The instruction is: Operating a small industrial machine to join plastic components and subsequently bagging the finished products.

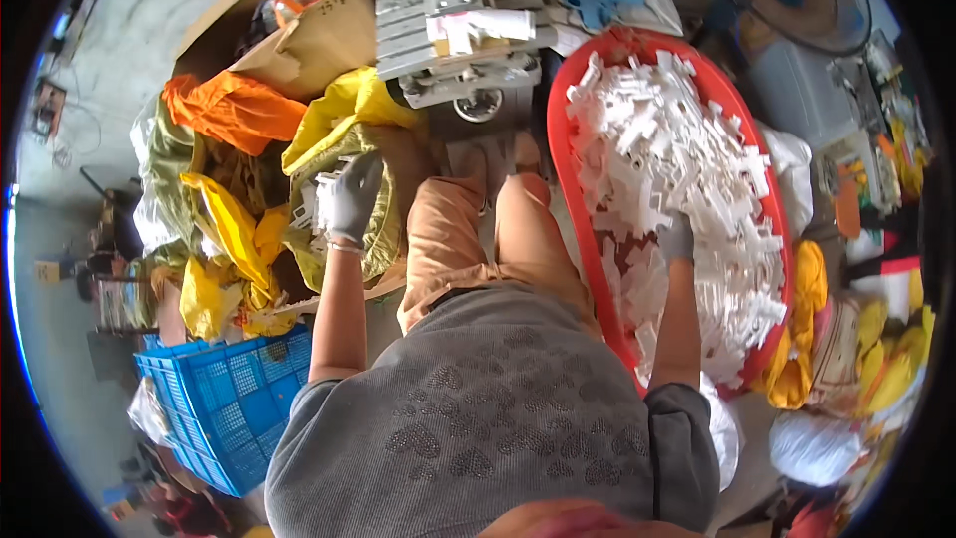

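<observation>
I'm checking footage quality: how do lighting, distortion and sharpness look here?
Head view: fisheye curving, corners black around the round image; head view: white pieces in the red tub look bright and blend together; head view: left hand and right hand have readable outlines, but finger detail is soft.

Lots of small white plastic pieces are lying in a big messy heap inside the long red tub, pointing every which way. The right hand is touching some. More white pieces are sitting in the green sack, just beside the left hand.
</observation>
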{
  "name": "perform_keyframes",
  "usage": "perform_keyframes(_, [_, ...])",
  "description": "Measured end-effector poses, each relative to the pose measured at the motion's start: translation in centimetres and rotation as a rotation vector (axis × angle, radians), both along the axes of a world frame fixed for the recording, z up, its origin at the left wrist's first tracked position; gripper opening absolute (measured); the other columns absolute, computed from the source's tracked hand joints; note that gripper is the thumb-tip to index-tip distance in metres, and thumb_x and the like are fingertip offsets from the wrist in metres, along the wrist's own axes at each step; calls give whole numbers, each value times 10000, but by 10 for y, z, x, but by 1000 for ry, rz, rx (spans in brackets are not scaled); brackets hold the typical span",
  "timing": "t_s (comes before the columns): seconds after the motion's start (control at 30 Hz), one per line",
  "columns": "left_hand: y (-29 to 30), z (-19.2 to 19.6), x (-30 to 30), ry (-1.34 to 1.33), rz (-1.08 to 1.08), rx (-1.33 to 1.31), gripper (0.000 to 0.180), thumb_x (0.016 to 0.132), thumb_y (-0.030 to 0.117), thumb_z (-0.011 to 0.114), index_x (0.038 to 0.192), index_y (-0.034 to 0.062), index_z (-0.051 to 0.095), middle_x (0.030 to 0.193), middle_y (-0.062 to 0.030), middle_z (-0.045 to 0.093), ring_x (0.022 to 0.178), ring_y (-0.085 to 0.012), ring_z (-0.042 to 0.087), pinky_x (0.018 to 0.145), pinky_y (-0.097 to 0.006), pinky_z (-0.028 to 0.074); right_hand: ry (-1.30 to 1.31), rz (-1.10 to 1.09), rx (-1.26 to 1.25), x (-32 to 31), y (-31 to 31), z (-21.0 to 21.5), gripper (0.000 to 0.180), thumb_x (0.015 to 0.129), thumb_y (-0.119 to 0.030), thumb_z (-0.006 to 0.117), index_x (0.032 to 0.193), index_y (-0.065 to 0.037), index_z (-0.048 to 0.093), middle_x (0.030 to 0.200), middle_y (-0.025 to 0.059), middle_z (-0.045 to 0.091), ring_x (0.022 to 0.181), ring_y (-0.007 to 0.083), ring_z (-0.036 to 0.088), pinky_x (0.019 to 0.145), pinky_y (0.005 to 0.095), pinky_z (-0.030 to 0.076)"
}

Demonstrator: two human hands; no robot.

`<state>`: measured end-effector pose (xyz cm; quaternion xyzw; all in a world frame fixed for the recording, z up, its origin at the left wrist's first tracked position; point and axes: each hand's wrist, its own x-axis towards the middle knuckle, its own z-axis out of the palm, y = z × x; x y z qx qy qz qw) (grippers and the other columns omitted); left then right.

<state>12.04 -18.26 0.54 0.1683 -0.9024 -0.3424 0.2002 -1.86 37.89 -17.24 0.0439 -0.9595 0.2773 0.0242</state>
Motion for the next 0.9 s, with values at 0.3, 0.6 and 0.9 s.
perform_keyframes(0.3, [25, 114, -98, 384, -216, -295, 290, 817, 179, 639, 1085, 68, 623, 1033, -157, 633, 917, -308, 624, 814, -345, 483, -214, -232, -984, 29, -32, 91, 366, 849, -93, 584, 1206, -60, 509, 1101, 42, 515, 888, 124, 538, 668, 252, 478])
perform_keyframes(0.6, [20, 123, -165, 259, -372, -192, 345, 770, 205, 705, 1066, 50, 619, 954, -135, 661, 852, -238, 651, 753, -316, 505, -224, -82, -1517, 35, -71, 125, 364, 911, -120, 550, 1258, -62, 458, 1222, 52, 517, 1041, 148, 543, 861, 270, 474])
perform_keyframes(0.9, [-6, 88, -76, 427, -44, 29, 340, 748, 139, 718, 1046, 3, 627, 985, -103, 670, 881, -170, 653, 787, -264, 495, -164, 397, -1174, -60, -214, 270, 340, 905, -143, 541, 1231, -56, 500, 1068, 65, 569, 864, 117, 568, 710, 258, 466])
